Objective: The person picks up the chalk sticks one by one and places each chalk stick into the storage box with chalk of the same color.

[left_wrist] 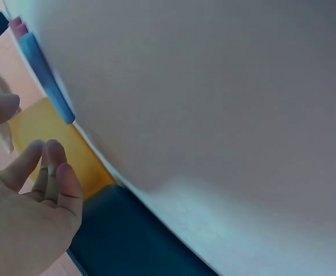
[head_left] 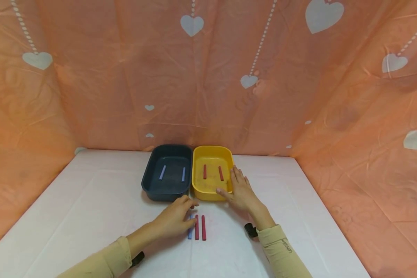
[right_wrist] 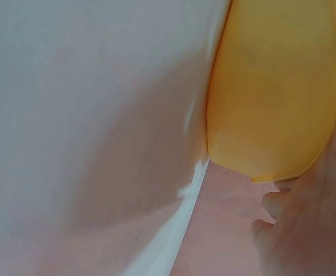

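Your left hand hovers, fingers relaxed and grasping nothing, over the blue stick lying beside two red sticks on the tabletop, while your right hand rests flat-fingered against the yellow tray; a careless pinch could scatter the neighbouring sticks.

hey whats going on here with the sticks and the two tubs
A person sits at a white table. Their right hand rests on the near right corner of the yellow tub, which holds two red sticks. Their left hand reaches over three sticks on the table, a blue stick and two red ones. The dark blue tub holds two blue sticks.
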Demonstrator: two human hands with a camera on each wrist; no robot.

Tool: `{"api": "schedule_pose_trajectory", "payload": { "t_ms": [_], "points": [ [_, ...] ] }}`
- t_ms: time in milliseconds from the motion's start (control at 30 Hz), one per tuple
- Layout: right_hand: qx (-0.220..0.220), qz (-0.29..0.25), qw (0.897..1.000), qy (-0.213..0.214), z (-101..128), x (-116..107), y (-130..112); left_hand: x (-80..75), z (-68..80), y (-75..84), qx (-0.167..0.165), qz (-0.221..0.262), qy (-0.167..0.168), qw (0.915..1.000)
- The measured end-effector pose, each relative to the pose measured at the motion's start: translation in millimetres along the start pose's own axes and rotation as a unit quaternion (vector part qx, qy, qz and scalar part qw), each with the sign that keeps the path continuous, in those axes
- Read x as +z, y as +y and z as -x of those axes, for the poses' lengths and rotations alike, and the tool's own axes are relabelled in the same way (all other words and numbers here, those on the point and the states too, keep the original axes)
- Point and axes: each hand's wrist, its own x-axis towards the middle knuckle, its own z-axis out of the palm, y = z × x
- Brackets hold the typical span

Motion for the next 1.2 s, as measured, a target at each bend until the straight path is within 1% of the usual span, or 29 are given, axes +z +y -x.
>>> {"api": "schedule_pose_trajectory", "payload": {
  "t_ms": [67, 167, 300, 567, 833, 1067, 1200],
  "points": [
    [0.005, -0.002, 1.000, -0.005, 0.0, 0.2, 0.1, 0.7, 1.8, -0.7, -0.006, -0.017, -0.019, 0.9997],
    [0.005, -0.006, 1.000, -0.003, -0.2, 1.2, 0.7, 2.2, 4.3, -1.9, -0.010, -0.038, -0.038, 0.9985],
    [0.004, -0.008, 1.000, -0.001, -0.4, 1.7, 0.7, 3.2, 8.2, -1.8, -0.008, -0.046, -0.049, 0.9977],
    [0.002, -0.004, 1.000, 0.002, -0.6, 1.7, 0.6, 2.8, 10.5, -1.3, -0.012, -0.020, -0.052, 0.9984],
    [0.003, -0.004, 1.000, -0.002, 0.4, -0.1, -1.5, 3.4, 9.8, -1.2, -0.035, 0.006, -0.055, 0.9978],
    [0.005, -0.003, 1.000, -0.003, 0.6, -0.4, -1.6, 2.8, 9.7, 1.1, -0.038, 0.042, -0.049, 0.9972],
    [0.008, -0.006, 1.000, -0.003, 1.4, -1.2, -2.5, 2.1, 9.3, 2.8, -0.038, 0.073, -0.048, 0.9954]
  ]
}}
